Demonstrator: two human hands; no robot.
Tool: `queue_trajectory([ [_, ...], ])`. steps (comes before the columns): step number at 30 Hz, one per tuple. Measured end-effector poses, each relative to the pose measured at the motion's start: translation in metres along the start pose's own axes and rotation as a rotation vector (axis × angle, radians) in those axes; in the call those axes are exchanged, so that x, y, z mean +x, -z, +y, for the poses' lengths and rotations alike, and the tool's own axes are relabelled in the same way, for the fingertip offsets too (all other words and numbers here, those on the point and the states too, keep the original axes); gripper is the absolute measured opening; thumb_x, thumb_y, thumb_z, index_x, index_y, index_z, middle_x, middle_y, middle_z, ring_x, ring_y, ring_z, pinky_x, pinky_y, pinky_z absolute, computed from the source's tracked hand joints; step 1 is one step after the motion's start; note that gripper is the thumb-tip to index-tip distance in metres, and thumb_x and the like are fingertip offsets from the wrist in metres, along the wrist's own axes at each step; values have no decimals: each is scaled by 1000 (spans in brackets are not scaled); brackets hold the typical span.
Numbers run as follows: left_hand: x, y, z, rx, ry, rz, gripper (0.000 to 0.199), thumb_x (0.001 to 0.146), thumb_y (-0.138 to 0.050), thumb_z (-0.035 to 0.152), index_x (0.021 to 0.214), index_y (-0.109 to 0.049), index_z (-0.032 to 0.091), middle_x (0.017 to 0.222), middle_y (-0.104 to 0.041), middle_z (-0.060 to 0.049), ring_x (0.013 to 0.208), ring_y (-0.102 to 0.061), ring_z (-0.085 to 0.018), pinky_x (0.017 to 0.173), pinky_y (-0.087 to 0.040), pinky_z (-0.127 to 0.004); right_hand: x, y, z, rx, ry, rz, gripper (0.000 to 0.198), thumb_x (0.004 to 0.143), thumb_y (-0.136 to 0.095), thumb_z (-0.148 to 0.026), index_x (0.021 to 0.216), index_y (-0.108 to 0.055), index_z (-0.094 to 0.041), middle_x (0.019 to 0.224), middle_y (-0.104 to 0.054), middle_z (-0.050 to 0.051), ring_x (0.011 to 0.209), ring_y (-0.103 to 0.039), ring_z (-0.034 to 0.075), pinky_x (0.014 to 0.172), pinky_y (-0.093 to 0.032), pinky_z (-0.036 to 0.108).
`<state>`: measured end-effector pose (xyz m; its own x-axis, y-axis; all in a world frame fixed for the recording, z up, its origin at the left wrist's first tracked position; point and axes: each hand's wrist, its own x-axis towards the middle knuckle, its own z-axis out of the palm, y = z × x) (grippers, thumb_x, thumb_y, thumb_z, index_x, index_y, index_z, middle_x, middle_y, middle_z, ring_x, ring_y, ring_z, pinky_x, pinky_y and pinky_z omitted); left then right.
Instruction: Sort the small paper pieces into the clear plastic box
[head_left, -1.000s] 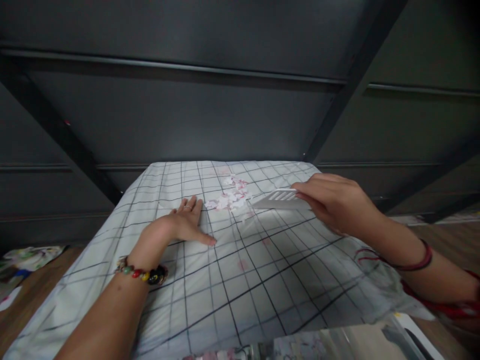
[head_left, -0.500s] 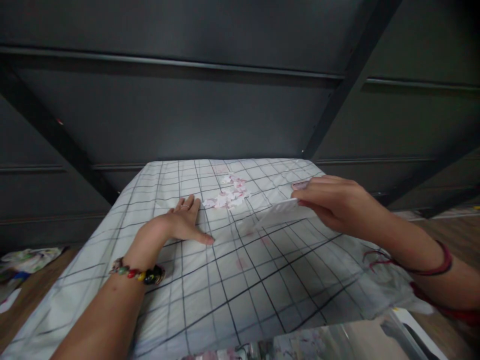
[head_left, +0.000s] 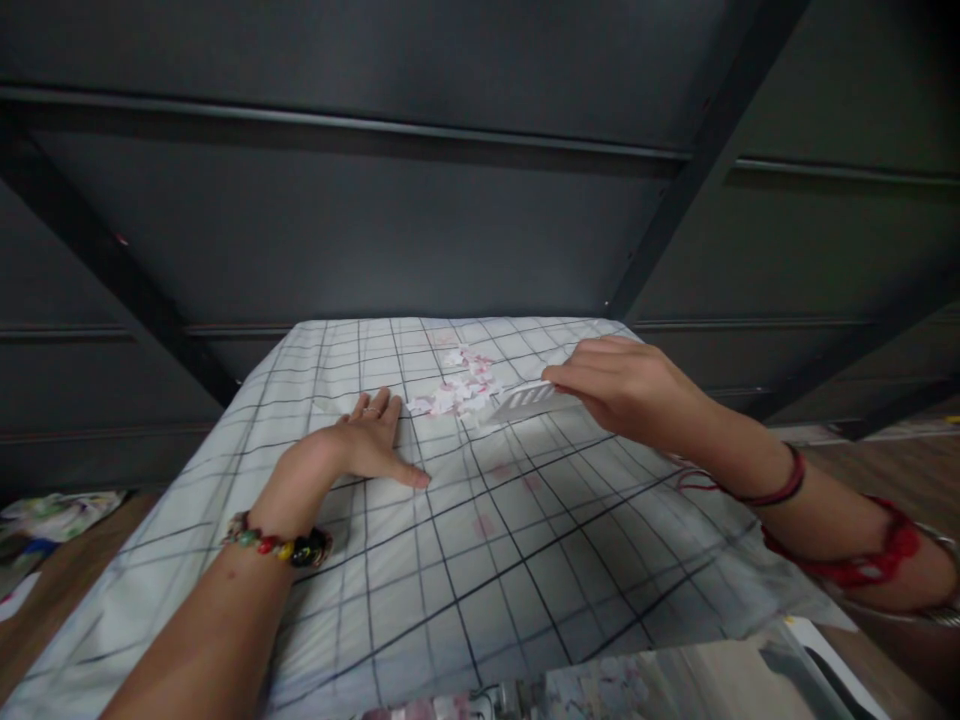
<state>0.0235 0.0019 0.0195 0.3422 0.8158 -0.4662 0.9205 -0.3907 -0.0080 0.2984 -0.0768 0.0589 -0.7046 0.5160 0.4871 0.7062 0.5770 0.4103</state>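
Observation:
My left hand lies flat on the white checked cloth, fingers spread, holding nothing. A ring and a beaded bracelet are on that hand and wrist. My right hand is closed on the near end of a flat white slotted piece, whose exact kind I cannot tell. It is tilted, its lower edge close to the cloth. Just beyond its left end is a loose heap of small torn paper scraps, white with pinkish marks. The heap lies between my two hands, and my left fingertips are near its left edge.
A dark panelled wall rises behind the cloth-covered surface. At the near edge sits a box-like thing with a printed picture. Crumpled fabric lies on the floor at left. Faint pink stains mark the cloth.
My right hand has moved left and slightly away from me, bringing the white slotted piece up to the paper scraps. My left hand has stayed in place.

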Motion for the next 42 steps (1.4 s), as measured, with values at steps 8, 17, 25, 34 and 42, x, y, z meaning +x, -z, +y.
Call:
queue_trajectory([
  [8, 0, 1, 1, 3, 7, -10, 132, 59, -64, 70, 153, -1, 2, 157, 10, -19, 144, 4, -39, 115, -18, -46, 5, -9, 7, 5, 3, -5, 26, 89, -41, -8, 84, -65, -17, 67, -59, 2, 64, -49, 14, 65, -39, 26],
  [17, -2, 1, 1, 9, 5, 1, 132, 57, -63, 73, 153, -3, 4, 157, 7, -19, 144, 1, -39, 114, -20, -47, 14, -19, 8, 87, -43, -31, 28, 91, -40, -15, 87, -68, -17, 67, -61, 3, 65, -50, 14, 67, -39, 27],
  [25, -5, 1, 3, 0, 54, 6, 130, 60, -65, 69, 152, -6, -2, 157, 4, -22, 144, 0, -40, 114, -21, -47, 1, -1, 14, 30, -37, 11, 26, 91, -42, -13, 95, -67, -16, 70, -63, 3, 69, -54, 15, 68, -41, 27],
  [34, -35, -31, 4, -16, 49, 131, 110, 80, -42, 73, 151, -8, -4, 154, -5, -29, 143, -8, -43, 109, -27, -55, -22, 18, -34, 66, -156, -147, 25, 83, -42, -3, 79, -63, -16, 63, -59, 1, 61, -50, 13, 59, -35, 26],
  [42, -80, -60, -13, -44, -34, 53, 110, 79, -49, 74, 153, -4, 6, 154, 10, -20, 143, 5, -39, 114, -12, -55, -15, 27, -52, 94, -193, -57, 24, 83, -42, -3, 82, -63, -16, 66, -62, 2, 63, -51, 13, 64, -35, 28],
])
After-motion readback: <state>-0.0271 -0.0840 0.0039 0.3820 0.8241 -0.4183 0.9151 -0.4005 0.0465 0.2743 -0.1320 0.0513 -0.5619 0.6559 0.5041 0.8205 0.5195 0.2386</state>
